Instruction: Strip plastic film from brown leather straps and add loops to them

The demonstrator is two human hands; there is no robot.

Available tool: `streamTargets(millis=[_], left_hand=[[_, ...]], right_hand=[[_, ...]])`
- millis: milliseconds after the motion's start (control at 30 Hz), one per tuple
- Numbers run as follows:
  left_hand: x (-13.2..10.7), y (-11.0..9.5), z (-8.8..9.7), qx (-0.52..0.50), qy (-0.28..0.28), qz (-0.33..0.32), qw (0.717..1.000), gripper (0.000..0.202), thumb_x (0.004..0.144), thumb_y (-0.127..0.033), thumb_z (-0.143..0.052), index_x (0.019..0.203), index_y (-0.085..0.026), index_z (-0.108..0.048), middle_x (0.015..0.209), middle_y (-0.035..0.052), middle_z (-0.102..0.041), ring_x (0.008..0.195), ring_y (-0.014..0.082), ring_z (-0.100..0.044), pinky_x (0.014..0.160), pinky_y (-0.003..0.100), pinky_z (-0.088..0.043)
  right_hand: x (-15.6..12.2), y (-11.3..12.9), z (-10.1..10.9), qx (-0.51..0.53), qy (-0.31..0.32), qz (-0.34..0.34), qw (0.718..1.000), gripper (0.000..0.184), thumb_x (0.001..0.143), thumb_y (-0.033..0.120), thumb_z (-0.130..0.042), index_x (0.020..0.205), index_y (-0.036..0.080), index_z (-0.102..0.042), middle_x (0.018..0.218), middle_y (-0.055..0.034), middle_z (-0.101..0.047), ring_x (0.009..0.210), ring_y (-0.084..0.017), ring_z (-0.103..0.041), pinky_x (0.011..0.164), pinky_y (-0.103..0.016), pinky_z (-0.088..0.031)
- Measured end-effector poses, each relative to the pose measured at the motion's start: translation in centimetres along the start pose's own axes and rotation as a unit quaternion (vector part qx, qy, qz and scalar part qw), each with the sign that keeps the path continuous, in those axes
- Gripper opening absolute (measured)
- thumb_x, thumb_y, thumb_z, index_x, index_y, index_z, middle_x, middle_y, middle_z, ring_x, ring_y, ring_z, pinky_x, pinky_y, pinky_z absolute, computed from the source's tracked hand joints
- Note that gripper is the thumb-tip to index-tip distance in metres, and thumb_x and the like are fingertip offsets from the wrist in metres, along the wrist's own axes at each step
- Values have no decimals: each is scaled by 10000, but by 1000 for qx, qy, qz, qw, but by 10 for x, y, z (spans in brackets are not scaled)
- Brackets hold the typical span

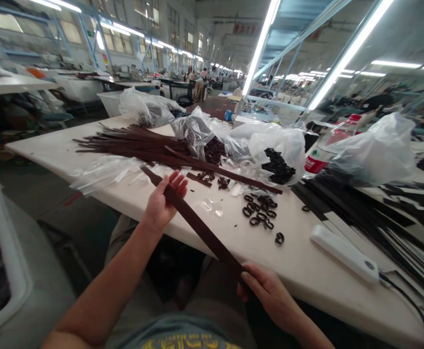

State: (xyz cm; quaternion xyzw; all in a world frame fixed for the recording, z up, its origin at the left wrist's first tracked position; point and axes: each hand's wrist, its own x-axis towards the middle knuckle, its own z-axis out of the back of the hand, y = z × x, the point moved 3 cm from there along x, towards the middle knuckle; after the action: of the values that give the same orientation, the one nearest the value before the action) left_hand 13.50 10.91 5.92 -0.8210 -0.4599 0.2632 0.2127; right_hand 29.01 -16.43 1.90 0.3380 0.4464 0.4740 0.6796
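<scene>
A long dark brown strap stretches slantwise between my hands, over the front edge of the table. Its far end runs through my left hand, held between thumb and palm while the fingers are loosely raised. My right hand pinches the near end with thumb and fingers, below the table edge. Beyond my left hand lies a fanned pile of similar brown straps. Several black rings are scattered on the tabletop to the right of the strap, with smaller dark rings farther back.
Clear plastic bags line the back of the white table. At right lie a white power strip with a cord and black strips, near a red-capped bottle. A white bin stands at left.
</scene>
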Motion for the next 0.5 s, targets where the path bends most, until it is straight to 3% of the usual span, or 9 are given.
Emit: streamTargets(millis=[100,167,300,433,500], left_hand=[[-9,-30,23,1,-41,-30,999,251,982,-308,-476,1047,-177,-680,888,36,-755,835,135,-718,761,241,-559],[-25,-30,37,13,-53,-23,998,295,996,-342,-444,1067,-183,-682,890,40,-760,838,144,-722,767,260,-565],[-69,12,50,35,-31,60,997,387,1017,-392,-361,1123,-183,-669,969,73,-765,935,185,-722,868,341,-554],[-107,63,50,44,20,128,991,433,1010,-453,-347,1171,-193,-654,1095,91,-748,1100,220,-673,993,397,-485],[-116,76,50,67,40,120,990,447,996,-484,-375,1205,-194,-643,1148,99,-732,1171,234,-633,1030,408,-449]], right_hand=[[-20,-36,4,-11,20,-50,998,386,965,537,-424,824,223,-599,732,-10,-665,667,-186,-630,672,-316,-514],[-28,-51,7,-37,42,-82,995,368,967,507,-430,837,220,-621,748,-16,-673,696,-198,-636,683,-321,-508],[-22,-42,-5,-89,110,-73,987,261,940,404,-505,904,219,-684,863,-27,-708,805,-219,-652,741,-318,-495],[8,-3,-43,-38,141,-9,989,218,913,304,-540,1053,225,-687,987,-17,-719,895,-204,-655,808,-299,-492],[25,15,-63,-7,142,9,990,156,902,281,-554,956,200,-676,888,-12,-715,812,-182,-649,752,-278,-493]])
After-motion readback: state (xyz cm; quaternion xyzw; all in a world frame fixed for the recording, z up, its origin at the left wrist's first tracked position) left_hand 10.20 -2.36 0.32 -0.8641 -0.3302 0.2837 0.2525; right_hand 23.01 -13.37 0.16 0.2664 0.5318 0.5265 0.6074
